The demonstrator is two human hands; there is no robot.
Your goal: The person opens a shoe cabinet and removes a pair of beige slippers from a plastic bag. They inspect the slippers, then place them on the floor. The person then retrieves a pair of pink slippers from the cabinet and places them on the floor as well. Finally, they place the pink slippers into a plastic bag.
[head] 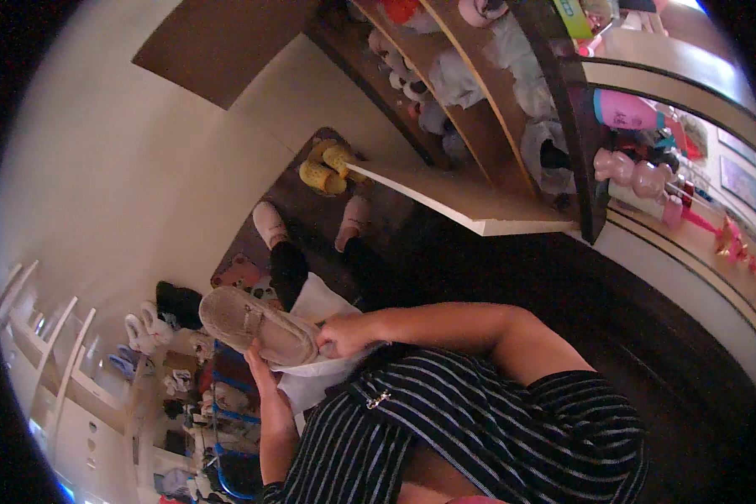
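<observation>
A beige fuzzy slipper is held in front of my body, sole side hidden. My left hand grips its side from below, thumb along the edge. My right hand is closed at the slipper's other end, fingers curled against thin white wrapping, probably a plastic bag. That white material shows on both sides of my right hand and under the slipper. What lies under the slipper and inside my right fist is partly hidden.
An open cabinet door juts out ahead on the right, beside shelves holding bagged shoes. Yellow clogs stand on a floor mat beyond my feet. At left, a blue-framed rack and white rabbit-eared slippers stand near a white railing.
</observation>
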